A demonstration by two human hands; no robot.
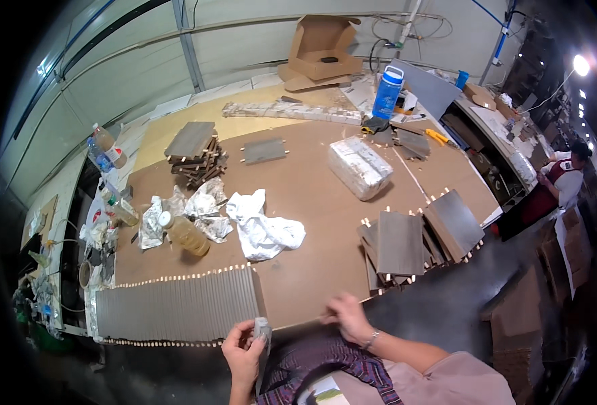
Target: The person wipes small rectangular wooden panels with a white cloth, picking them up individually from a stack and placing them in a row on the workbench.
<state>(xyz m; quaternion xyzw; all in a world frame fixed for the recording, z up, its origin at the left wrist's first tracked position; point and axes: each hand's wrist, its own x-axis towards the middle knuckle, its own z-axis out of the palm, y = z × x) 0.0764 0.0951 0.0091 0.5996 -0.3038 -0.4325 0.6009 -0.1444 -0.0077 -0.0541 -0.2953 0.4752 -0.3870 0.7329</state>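
My left hand [242,351] is closed around a narrow, pale grey piece [263,332] held upright at the table's front edge. Its kind is hard to make out. Just left of it stands a long row of grey slats [177,305], packed on edge, with light pegs sticking out along both long sides. To the right, over the front edge, my right hand [349,318] is bent at the fingers and somewhat blurred; whether it grips anything does not show. Further right lie stacks of grey-brown pegged panels [400,243], the outer ones leaning on each other.
A bottle of yellowish liquid [184,233] and a crumpled white cloth [261,226] lie mid-table. Behind are a pile of panels [194,152], a single panel [265,150], a taped block [360,167], a blue bottle [387,93] and an open carton [322,50]. Another person [563,177] stands far right.
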